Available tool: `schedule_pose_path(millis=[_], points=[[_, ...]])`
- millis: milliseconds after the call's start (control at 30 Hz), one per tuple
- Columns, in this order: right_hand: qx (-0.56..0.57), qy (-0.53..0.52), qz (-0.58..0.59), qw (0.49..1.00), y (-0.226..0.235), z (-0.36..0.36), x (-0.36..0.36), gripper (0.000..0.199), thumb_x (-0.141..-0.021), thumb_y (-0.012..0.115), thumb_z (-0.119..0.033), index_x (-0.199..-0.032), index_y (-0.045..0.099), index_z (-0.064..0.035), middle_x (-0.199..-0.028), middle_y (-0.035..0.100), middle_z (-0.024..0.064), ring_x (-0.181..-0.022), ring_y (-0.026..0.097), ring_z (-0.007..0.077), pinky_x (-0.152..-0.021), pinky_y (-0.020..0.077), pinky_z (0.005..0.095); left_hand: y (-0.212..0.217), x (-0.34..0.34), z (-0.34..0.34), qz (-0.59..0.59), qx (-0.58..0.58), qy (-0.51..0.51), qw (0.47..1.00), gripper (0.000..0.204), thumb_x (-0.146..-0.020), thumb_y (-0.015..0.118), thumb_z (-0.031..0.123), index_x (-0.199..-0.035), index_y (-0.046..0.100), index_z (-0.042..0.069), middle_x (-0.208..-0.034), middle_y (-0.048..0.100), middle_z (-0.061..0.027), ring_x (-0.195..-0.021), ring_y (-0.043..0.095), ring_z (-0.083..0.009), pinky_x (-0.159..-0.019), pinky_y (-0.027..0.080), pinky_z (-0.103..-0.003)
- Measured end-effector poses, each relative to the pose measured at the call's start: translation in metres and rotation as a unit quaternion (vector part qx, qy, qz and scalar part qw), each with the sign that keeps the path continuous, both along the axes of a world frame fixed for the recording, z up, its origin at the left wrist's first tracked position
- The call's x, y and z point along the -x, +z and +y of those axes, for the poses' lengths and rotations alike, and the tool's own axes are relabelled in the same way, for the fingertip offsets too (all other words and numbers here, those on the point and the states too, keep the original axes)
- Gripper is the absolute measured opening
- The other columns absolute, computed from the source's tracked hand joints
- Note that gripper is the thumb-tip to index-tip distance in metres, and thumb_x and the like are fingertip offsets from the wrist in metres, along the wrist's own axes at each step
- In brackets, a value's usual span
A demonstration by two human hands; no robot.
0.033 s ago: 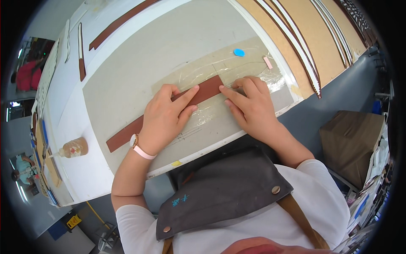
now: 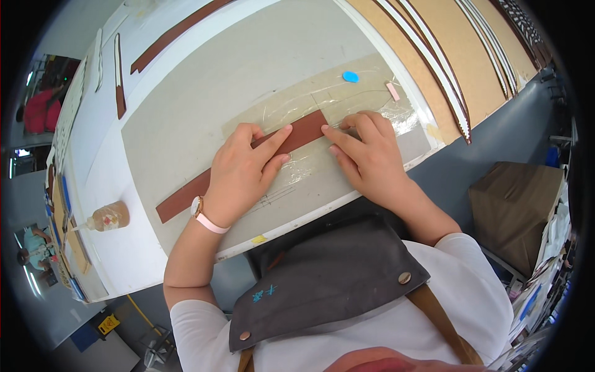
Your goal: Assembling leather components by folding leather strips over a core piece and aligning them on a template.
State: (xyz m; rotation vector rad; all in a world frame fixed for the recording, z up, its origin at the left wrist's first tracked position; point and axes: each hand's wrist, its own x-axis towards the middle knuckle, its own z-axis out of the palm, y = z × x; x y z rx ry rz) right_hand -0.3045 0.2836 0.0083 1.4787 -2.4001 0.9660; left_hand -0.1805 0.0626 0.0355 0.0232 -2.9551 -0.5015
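Note:
A long reddish-brown leather strip lies slanting across the grey mat, its right end over a clear plastic sheet. My left hand rests across the strip. Its index fingertip presses on the strip's face, and the thumb is spread away, its tip near the lower edge; the other fingers curl past the upper edge. At the strip's right end, my right hand touches the corner with its index fingertip. The right thumb stands apart below, and the remaining fingers bend loosely. Part of the strip is hidden beneath my left hand and wrist.
Past the strip lie a blue oval piece and a small pink block. A squeeze bottle lies at the left. Further brown strips are at the back, and white-and-brown strips on the tan board.

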Motion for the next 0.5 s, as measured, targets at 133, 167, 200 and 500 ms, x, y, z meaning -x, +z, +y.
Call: schedule_pose_path(millis=[133,167,200,500], points=[[-0.004,-0.001,-0.003,1.0,0.0002,-0.002,-0.0005,0.032,-0.086,0.074,-0.009,-0.118,0.075,-0.0086,-0.106,0.061,0.0095,-0.105,0.058,0.0293,-0.09,0.0449,0.0416,-0.0004,-0.0012,0.0001,0.0,0.003,0.001,1.0,0.044,-0.091,0.075,0.026,-0.134,0.07,0.02,-0.103,0.055,-0.0092,-0.09,0.06,-0.0248,-0.075,0.053,-0.037],[-0.004,-0.001,-0.004,1.0,0.0003,-0.0022,-0.0006,0.032,-0.086,0.074,-0.009,-0.118,0.075,-0.0086,-0.106,0.061,0.0095,-0.105,0.058,0.0293,-0.09,0.0449,0.0416,-0.0002,-0.0014,0.0002,-0.001,0.003,0.001,1.0,0.044,-0.091,0.075,0.026,-0.134,0.07,0.02,-0.103,0.055,-0.0092,-0.09,0.06,-0.0248,-0.075,0.053,-0.037],[-0.007,-0.001,-0.004,1.0,0.0005,-0.0024,-0.0007,0.032,-0.086,0.074,-0.009,-0.119,0.075,-0.0086,-0.106,0.061,0.0094,-0.105,0.058,0.0291,-0.09,0.0448,0.0413,0.0,-0.0014,0.0002,-0.001,0.006,0.001,1.0,0.044,-0.091,0.075,0.026,-0.135,0.069,0.02,-0.103,0.055,-0.0094,-0.09,0.06,-0.025,-0.075,0.053,-0.037],[-0.008,-0.001,0.0,1.0,-0.0002,-0.0007,-0.0008,0.034,-0.087,0.074,-0.01,-0.121,0.074,-0.0087,-0.106,0.06,0.0089,-0.106,0.057,0.0286,-0.089,0.0436,0.0409,-0.0002,-0.0019,0.0015,0.003,0.009,0.002,1.0,0.044,-0.091,0.075,0.026,-0.135,0.069,0.019,-0.103,0.055,-0.0105,-0.091,0.059,-0.0259,-0.076,0.053,-0.037]])
